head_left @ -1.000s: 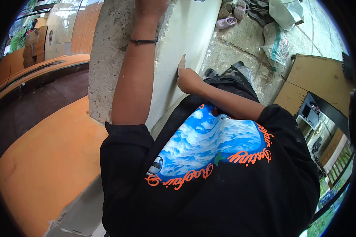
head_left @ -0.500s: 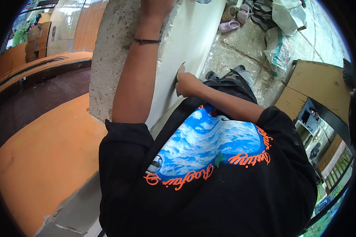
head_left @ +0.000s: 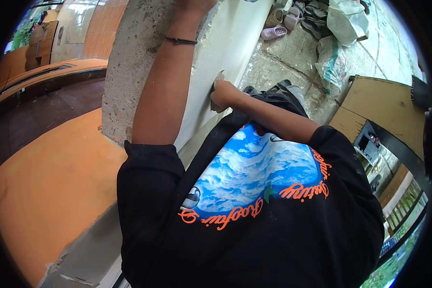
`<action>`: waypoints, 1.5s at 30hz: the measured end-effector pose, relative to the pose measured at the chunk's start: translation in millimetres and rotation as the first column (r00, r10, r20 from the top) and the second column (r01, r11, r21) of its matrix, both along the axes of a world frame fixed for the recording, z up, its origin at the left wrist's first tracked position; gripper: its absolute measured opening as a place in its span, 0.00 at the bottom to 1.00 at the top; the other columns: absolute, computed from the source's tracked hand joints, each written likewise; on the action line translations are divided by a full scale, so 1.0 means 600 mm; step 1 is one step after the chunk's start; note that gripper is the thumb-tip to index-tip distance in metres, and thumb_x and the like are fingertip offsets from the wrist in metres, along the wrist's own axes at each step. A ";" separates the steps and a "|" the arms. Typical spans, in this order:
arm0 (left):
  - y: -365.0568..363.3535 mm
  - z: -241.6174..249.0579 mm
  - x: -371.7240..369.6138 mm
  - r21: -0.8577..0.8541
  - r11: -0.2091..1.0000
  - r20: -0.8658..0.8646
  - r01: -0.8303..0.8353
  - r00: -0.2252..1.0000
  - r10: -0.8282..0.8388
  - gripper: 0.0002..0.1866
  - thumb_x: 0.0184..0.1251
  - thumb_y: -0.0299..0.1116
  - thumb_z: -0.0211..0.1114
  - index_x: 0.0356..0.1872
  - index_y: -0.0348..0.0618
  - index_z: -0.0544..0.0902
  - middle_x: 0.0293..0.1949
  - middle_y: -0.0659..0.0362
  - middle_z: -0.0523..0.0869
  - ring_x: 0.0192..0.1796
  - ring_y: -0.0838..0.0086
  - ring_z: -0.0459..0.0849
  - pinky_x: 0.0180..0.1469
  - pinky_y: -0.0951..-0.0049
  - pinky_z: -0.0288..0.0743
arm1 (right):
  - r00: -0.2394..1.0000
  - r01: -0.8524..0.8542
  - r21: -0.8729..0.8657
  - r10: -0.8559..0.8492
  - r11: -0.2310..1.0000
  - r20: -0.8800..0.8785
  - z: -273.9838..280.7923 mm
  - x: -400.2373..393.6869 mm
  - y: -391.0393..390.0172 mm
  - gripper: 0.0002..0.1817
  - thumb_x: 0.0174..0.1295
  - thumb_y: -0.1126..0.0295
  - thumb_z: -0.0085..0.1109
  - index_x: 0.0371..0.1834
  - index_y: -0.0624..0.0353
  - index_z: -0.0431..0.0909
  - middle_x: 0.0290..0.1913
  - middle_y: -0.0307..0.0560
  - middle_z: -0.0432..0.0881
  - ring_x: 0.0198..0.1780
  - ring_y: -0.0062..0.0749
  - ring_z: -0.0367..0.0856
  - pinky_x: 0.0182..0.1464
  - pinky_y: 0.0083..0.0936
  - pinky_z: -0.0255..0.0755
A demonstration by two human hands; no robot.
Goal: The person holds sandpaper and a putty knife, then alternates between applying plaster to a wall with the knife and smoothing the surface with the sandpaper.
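Note:
My right hand (head_left: 224, 94) is closed around a small curled sheet of sandpaper (head_left: 220, 76), greyish with a ragged edge. It presses the sheet against the smooth white wall surface (head_left: 225, 43) just in front of my body. Along the rough concrete edge (head_left: 129, 62) my left arm stretches forward, a thin black band on the wrist. Only the back part of my left hand (head_left: 194, 4) shows at the top of the view; its fingers are cut off by the frame.
Several shoes (head_left: 274, 33) lie on the concrete floor (head_left: 269, 65) at the upper right, beside white sacks (head_left: 332, 65). A brown cardboard-coloured panel (head_left: 369, 105) stands at the right. An orange wall (head_left: 48, 177) is on the left.
My right hand has shifted slightly up and to the left along the white surface with the sandpaper. The whole view has tilted a little; my left arm stays in place.

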State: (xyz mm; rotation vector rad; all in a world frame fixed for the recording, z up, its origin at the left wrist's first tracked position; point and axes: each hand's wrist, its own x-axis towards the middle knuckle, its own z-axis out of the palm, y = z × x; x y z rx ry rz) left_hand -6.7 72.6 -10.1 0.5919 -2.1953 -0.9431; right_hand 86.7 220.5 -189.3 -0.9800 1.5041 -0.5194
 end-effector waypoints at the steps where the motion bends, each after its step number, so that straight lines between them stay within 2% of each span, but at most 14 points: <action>1: 0.001 0.000 0.001 0.004 1.000 0.023 -0.001 1.000 0.001 0.10 0.57 0.31 0.62 0.30 0.32 0.76 0.23 0.55 0.79 0.27 0.73 0.77 0.31 0.72 0.70 | 0.991 -0.044 -0.001 0.044 0.999 0.128 -0.019 0.001 0.002 0.25 0.53 0.78 0.43 0.50 0.92 0.56 0.28 0.68 0.80 0.29 0.47 0.84 0.27 0.33 0.80; 6: -0.002 -0.001 -0.003 0.021 0.999 0.024 -0.027 0.999 0.027 0.10 0.57 0.31 0.62 0.32 0.32 0.76 0.24 0.54 0.80 0.27 0.71 0.78 0.31 0.71 0.72 | 0.980 0.122 0.129 -0.140 0.984 0.141 0.091 0.007 0.009 0.30 0.55 0.78 0.43 0.59 0.84 0.48 0.35 0.69 0.79 0.31 0.46 0.84 0.28 0.31 0.81; 9: -0.001 -0.002 0.002 0.078 0.997 0.002 -0.009 1.000 0.009 0.10 0.57 0.31 0.62 0.32 0.32 0.76 0.24 0.53 0.81 0.27 0.70 0.79 0.31 0.72 0.72 | 0.355 -0.933 -0.108 0.830 0.344 -0.430 -0.015 0.008 -0.028 0.37 0.56 0.77 0.42 0.64 0.79 0.32 0.39 0.69 0.78 0.32 0.47 0.84 0.28 0.33 0.81; 10: -0.001 -0.002 0.002 0.067 0.998 0.002 -0.013 1.000 0.013 0.10 0.57 0.31 0.62 0.32 0.32 0.76 0.25 0.53 0.81 0.27 0.70 0.80 0.31 0.71 0.72 | 0.851 -0.522 -0.102 0.525 0.847 0.006 0.024 0.014 -0.008 0.35 0.56 0.78 0.42 0.63 0.79 0.35 0.39 0.69 0.78 0.32 0.47 0.84 0.28 0.33 0.81; 12: -0.004 -0.005 0.001 0.063 0.998 0.006 -0.015 1.000 0.015 0.11 0.57 0.31 0.61 0.33 0.31 0.76 0.25 0.52 0.81 0.27 0.70 0.80 0.31 0.71 0.72 | 0.845 0.220 0.304 -0.337 0.927 0.415 0.182 0.000 0.024 0.28 0.56 0.79 0.42 0.57 0.78 0.43 0.37 0.70 0.78 0.33 0.49 0.84 0.28 0.35 0.82; 15: -0.009 -0.002 -0.005 -0.011 1.000 -0.009 -0.011 1.000 0.011 0.11 0.57 0.31 0.61 0.33 0.31 0.76 0.26 0.51 0.81 0.29 0.69 0.81 0.32 0.71 0.73 | 0.995 -0.058 -0.105 0.067 0.993 0.079 0.060 0.014 0.025 0.19 0.54 0.75 0.52 0.42 0.85 0.71 0.30 0.57 0.83 0.29 0.42 0.85 0.29 0.29 0.80; 16: -0.007 0.000 -0.002 0.001 1.000 0.018 -0.013 1.000 0.013 0.11 0.57 0.31 0.61 0.33 0.31 0.76 0.26 0.51 0.81 0.29 0.68 0.81 0.33 0.70 0.73 | 0.930 0.060 0.159 -0.113 0.985 0.350 0.060 0.002 0.009 0.34 0.54 0.79 0.46 0.58 0.90 0.41 0.30 0.66 0.81 0.28 0.46 0.84 0.26 0.31 0.80; 23: -0.003 -0.001 0.002 0.035 0.999 0.010 0.001 1.000 -0.002 0.11 0.58 0.32 0.61 0.33 0.31 0.76 0.28 0.49 0.82 0.31 0.66 0.82 0.34 0.70 0.73 | 0.926 0.228 0.144 -0.260 0.963 0.274 0.188 -0.010 0.033 0.35 0.55 0.76 0.49 0.59 0.88 0.43 0.33 0.65 0.81 0.27 0.45 0.83 0.25 0.36 0.79; 24: -0.004 0.003 0.000 0.030 1.000 0.001 -0.003 1.000 0.003 0.11 0.58 0.32 0.61 0.33 0.31 0.76 0.28 0.49 0.82 0.31 0.66 0.82 0.34 0.70 0.73 | 0.983 -0.115 -0.203 0.082 0.972 -0.163 0.074 0.004 0.031 0.24 0.52 0.70 0.58 0.49 0.77 0.71 0.33 0.55 0.83 0.31 0.39 0.84 0.35 0.35 0.79; 29: 0.002 0.003 0.009 -0.003 0.999 0.055 -0.046 0.997 0.047 0.11 0.58 0.32 0.62 0.33 0.32 0.76 0.27 0.49 0.82 0.31 0.65 0.82 0.34 0.69 0.73 | 0.865 -0.502 -0.285 0.480 0.816 -0.147 -0.073 -0.109 -0.014 0.16 0.58 0.77 0.46 0.48 0.76 0.70 0.46 0.64 0.78 0.37 0.44 0.84 0.35 0.27 0.82; 34: 0.007 0.012 0.008 0.029 0.999 0.075 -0.041 0.996 0.039 0.11 0.57 0.32 0.63 0.33 0.32 0.76 0.27 0.48 0.81 0.30 0.64 0.82 0.34 0.68 0.73 | 0.947 0.321 -0.371 -0.286 0.872 0.147 -0.236 -0.188 -0.012 0.10 0.49 0.69 0.61 0.34 0.61 0.81 0.35 0.46 0.84 0.35 0.32 0.82 0.39 0.25 0.79; 37: 0.006 0.010 0.009 0.053 0.998 0.091 -0.043 0.995 0.038 0.11 0.57 0.32 0.63 0.33 0.33 0.76 0.27 0.48 0.81 0.30 0.63 0.82 0.33 0.68 0.73 | 0.839 0.422 0.274 -0.487 0.864 0.244 0.001 -0.179 -0.036 0.12 0.52 0.74 0.53 0.38 0.71 0.77 0.36 0.54 0.81 0.38 0.38 0.82 0.34 0.31 0.83; 41: 0.010 0.009 0.012 0.019 0.998 0.045 -0.058 0.997 0.057 0.11 0.58 0.32 0.63 0.33 0.33 0.76 0.26 0.48 0.81 0.28 0.63 0.81 0.32 0.68 0.73 | 0.968 -0.241 0.133 0.229 0.961 0.099 0.113 -0.153 -0.054 0.14 0.53 0.76 0.44 0.36 0.78 0.75 0.33 0.60 0.81 0.32 0.43 0.83 0.27 0.33 0.83; 45: 0.007 0.015 0.012 0.108 0.993 0.058 -0.053 0.997 0.047 0.10 0.58 0.32 0.63 0.31 0.34 0.76 0.22 0.52 0.79 0.24 0.71 0.77 0.29 0.70 0.70 | 0.955 -0.063 0.086 0.035 0.994 0.295 0.083 -0.186 -0.044 0.16 0.53 0.74 0.46 0.38 0.79 0.72 0.33 0.57 0.80 0.33 0.43 0.83 0.27 0.35 0.82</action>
